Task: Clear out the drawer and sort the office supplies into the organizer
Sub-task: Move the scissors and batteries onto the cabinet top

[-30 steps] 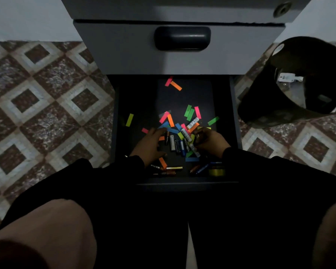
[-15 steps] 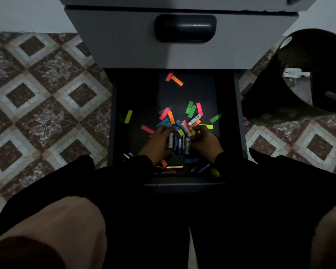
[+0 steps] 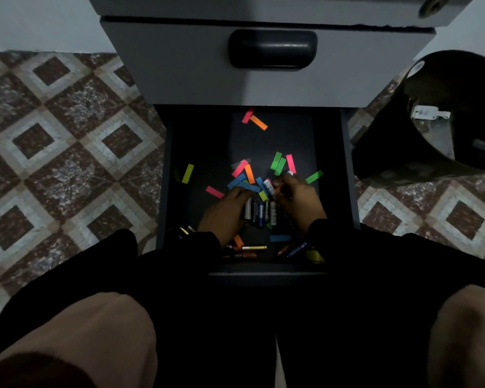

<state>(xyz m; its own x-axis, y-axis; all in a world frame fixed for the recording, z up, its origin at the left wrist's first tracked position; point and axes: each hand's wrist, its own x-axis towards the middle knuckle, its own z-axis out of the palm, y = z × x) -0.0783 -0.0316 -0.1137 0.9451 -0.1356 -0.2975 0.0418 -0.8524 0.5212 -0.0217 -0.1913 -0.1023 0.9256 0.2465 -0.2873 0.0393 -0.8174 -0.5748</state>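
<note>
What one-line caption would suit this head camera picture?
Both hands, left hand and right hand, gather batteries among bright paper strips in an open drawer.

hands closed in on batteries (image 3: 259, 211) | right hand (image 3: 297, 198) lifts one (white)

Dark drawer (image 3: 350, 175) strewn with neon pink, orange, green, yellow and blue paper strips (image 3: 248, 175), silver-and-blue batteries (image 3: 259, 211) among them, brown-and-cream diamond-patterned floor tiles (image 3: 67, 141) around the drawer, black bin (image 3: 389, 152) beside it.
</note>
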